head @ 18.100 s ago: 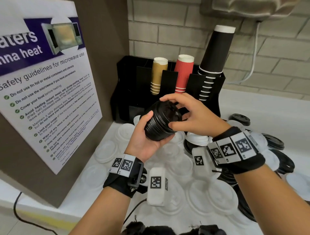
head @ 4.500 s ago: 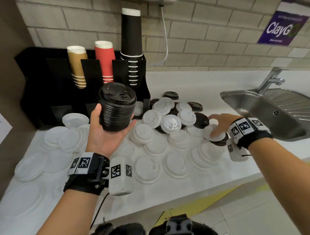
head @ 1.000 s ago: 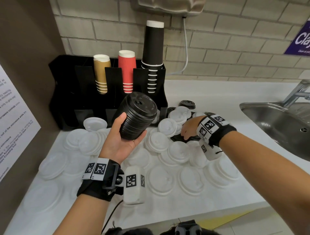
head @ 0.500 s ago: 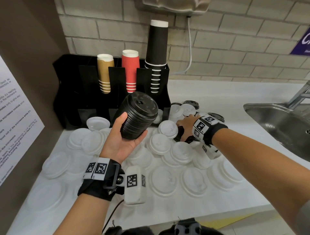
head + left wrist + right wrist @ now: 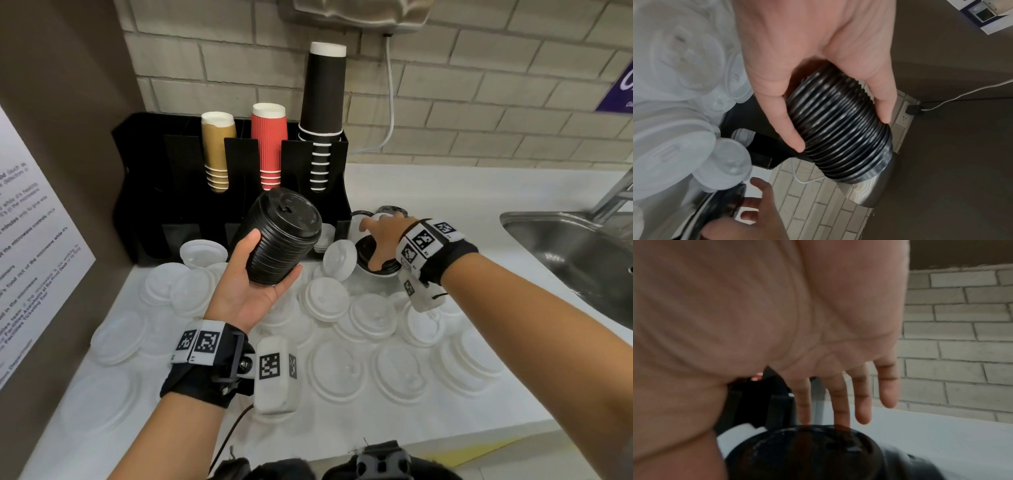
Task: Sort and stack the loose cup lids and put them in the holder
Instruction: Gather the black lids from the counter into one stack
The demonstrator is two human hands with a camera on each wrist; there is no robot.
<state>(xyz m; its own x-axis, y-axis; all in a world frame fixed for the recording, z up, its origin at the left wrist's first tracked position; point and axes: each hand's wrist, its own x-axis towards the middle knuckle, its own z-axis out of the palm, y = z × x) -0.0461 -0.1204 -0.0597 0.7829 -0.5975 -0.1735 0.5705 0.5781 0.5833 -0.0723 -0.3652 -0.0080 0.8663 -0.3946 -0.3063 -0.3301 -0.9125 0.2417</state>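
My left hand (image 5: pixel 274 255) grips a tall stack of black lids (image 5: pixel 282 236), tilted, above the counter in front of the black holder (image 5: pixel 144 192). The left wrist view shows thumb and fingers curled round the ribbed stack (image 5: pixel 838 129). To its right, my right hand (image 5: pixel 371 243) spans a single black lid (image 5: pixel 364 255) lying among the loose lids. Its thumb is on the near rim, and straight fingers (image 5: pixel 840 402) reach the far rim of the black lid (image 5: pixel 807 451). A white lid (image 5: pixel 339 260) leans tilted beside it.
Several loose white lids (image 5: pixel 373 317) cover the white counter (image 5: pixel 445 192). More black lids (image 5: pixel 390 209) lie behind my right hand. The holder carries brown (image 5: pixel 215 150), red (image 5: pixel 270 144) and black (image 5: pixel 323 113) cup stacks. A steel sink (image 5: pixel 565 246) is at right, a brown panel (image 5: pixel 68 137) at left.
My right hand has moved farther back toward the holder and taken a black lid, tipping a white lid up. The left hand keeps the stack in the same place.
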